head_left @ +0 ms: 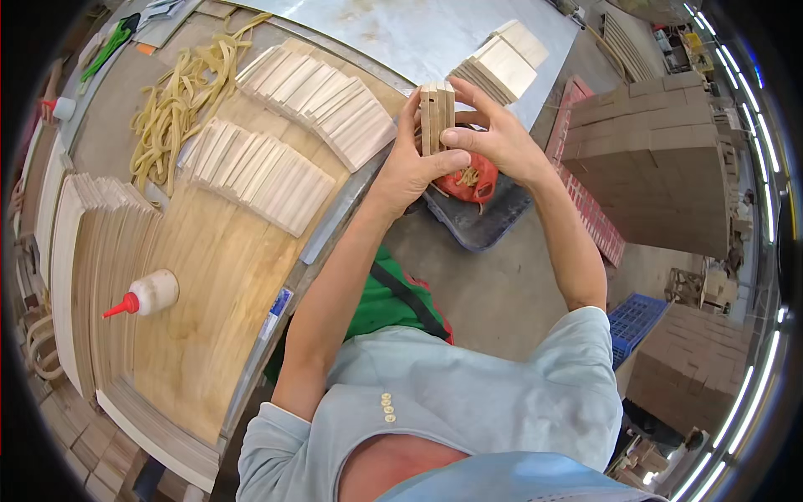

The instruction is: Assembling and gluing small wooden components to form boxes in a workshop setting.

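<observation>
Up in front of me, both hands hold a small bundle of light wooden pieces (436,121), upright and pressed together. A small dark hole shows near its top. My left hand (410,166) closes on its left side, thumb stretched below it. My right hand (500,140) grips from the right, thumb against the near face. Beneath the hands, a red bag (482,189) with small wooden pegs (468,176) sits in a dark plastic tub (473,230). Left of my hands, thin wooden boards stand in a far row (314,100) and a near row (259,174) on the worktable (209,276).
A white glue bottle (157,293) with a red nozzle lies near curved wooden panels (100,251) at the left. Tan bands (184,100) lie tangled behind. More boards (500,63) sit on a metal surface (376,33). Stacked cartons (644,159) and a blue crate (640,322) stand at right.
</observation>
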### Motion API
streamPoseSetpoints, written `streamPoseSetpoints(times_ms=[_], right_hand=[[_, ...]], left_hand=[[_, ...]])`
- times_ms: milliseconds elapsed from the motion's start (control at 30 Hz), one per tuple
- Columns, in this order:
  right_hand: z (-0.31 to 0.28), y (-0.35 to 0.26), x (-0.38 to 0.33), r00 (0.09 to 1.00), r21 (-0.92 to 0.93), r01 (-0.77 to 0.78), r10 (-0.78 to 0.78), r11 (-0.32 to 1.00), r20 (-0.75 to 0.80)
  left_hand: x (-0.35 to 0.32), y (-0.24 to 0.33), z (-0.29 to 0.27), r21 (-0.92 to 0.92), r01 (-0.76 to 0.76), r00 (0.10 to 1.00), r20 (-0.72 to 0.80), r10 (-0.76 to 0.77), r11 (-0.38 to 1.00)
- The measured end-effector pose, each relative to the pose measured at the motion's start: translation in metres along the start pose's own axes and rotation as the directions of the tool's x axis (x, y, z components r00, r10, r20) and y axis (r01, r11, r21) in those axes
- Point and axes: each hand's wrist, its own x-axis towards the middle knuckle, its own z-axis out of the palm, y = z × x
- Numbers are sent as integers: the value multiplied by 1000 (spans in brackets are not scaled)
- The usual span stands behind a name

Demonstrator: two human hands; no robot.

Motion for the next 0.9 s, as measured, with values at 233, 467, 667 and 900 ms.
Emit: streamPoseSetpoints(times_ms=[233,467,667,900], right_hand=[[5,8,-6,999,132,30,-25,991,-35],[10,19,-16,999,257,37,-26,966,-46],[8,24,-20,998,252,25,-9,967,-64],[7,23,-21,998,341,31,-8,939,-69]], left_hand=[[-8,15,-1,-52,-2,999,39,4,999],[-14,20,2,31,46,999,3,-47,998],[-15,16,5,40,70,997,14,-70,997],[-11,13,-1,45,63,998,17,-64,997]])
